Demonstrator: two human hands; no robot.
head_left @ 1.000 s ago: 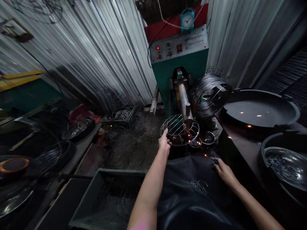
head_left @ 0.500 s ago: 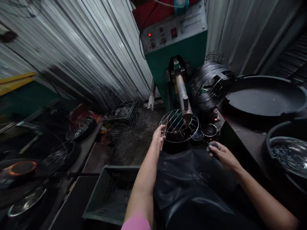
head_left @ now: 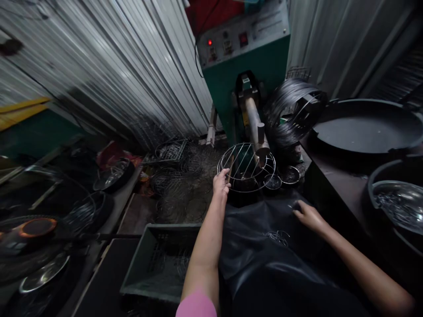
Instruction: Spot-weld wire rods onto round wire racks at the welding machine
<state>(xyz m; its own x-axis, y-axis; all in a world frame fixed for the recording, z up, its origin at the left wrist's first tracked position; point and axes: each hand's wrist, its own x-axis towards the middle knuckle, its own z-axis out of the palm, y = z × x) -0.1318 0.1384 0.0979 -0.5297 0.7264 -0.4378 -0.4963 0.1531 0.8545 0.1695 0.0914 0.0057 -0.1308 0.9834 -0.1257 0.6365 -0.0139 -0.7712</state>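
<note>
Loose bent wires lie on the black apron; they could slide off if the lap shifts. Farther and to the right, the right hand has curled fingers; I cannot tell whether its grip holds anything. The left hand's grip pinches the left side of the round wire rack, which reaches beneath the machine's metal arm. Held one-sidedly, it might tilt or knock the arm should the wrist dip.

The sparks by the round wire rack — glowing 1 second ago — have gone.
</note>
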